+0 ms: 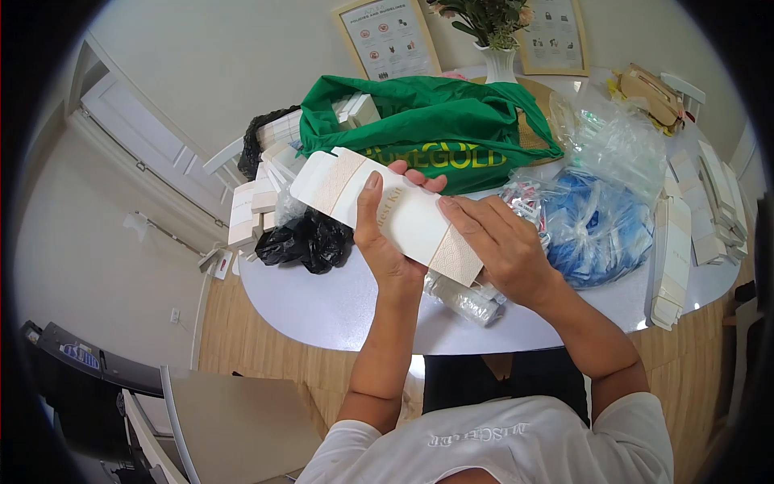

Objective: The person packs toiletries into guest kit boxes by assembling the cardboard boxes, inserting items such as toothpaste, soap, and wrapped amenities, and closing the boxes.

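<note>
A white and beige carton [411,211] with gold lettering, partly readable as "Kit", is held tilted above the table. My left hand [383,238] is closed around its middle, thumb on the upper face and fingertips showing over the far edge. My right hand [504,246] grips the carton's right end, its fingers pressed on the upper face; its thumb is hidden. At the left end a flap stands out open. Below the carton lie clear plastic-wrapped items [468,298], partly covered by my hands.
A green bag [435,121] with boxes spans the back. Black plastic [306,242] and stacked cartons [256,202] sit left. Right are a clear bag of blue packets [597,230], clear plastic bags [621,145] and flat cartons [672,258]. A flower vase [500,63] stands behind.
</note>
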`<action>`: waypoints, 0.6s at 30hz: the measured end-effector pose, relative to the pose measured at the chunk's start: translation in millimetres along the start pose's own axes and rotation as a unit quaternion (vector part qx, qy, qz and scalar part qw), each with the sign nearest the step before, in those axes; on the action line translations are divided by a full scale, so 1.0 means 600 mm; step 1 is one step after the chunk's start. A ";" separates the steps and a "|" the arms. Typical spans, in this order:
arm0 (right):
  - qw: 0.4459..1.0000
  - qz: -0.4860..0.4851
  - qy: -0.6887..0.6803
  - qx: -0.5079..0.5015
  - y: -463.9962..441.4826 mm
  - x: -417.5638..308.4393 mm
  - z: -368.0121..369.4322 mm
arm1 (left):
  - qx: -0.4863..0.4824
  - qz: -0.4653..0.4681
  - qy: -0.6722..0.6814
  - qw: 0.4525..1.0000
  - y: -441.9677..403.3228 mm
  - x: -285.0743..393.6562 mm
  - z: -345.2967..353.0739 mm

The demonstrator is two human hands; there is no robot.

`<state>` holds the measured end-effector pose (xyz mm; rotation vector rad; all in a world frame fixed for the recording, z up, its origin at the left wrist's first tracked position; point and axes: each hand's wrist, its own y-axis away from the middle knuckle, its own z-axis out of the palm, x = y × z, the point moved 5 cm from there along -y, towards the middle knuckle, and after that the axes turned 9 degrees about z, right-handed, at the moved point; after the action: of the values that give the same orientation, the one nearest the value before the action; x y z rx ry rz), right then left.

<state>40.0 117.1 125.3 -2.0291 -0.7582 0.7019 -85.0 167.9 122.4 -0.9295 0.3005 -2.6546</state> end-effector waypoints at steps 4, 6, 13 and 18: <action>0.994 0.028 -0.078 -0.072 -0.002 0.009 -0.001 | -0.004 -0.012 0.010 1.000 -0.014 0.000 -0.019; 0.957 0.102 -0.217 -0.162 -0.016 0.020 -0.025 | -0.031 -0.014 -0.021 0.999 -0.027 0.007 -0.024; 0.714 0.392 -0.532 -0.232 0.004 0.040 0.015 | -0.032 -0.051 -0.136 0.989 -0.010 -0.005 -0.003; 0.732 0.436 -0.493 -0.178 0.016 0.042 0.025 | -0.068 -0.050 -0.177 0.981 -0.013 -0.010 -0.002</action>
<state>48.4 138.5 104.9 -2.2312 -0.4227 2.4755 -83.2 177.4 120.7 -1.4696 0.3595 -2.5153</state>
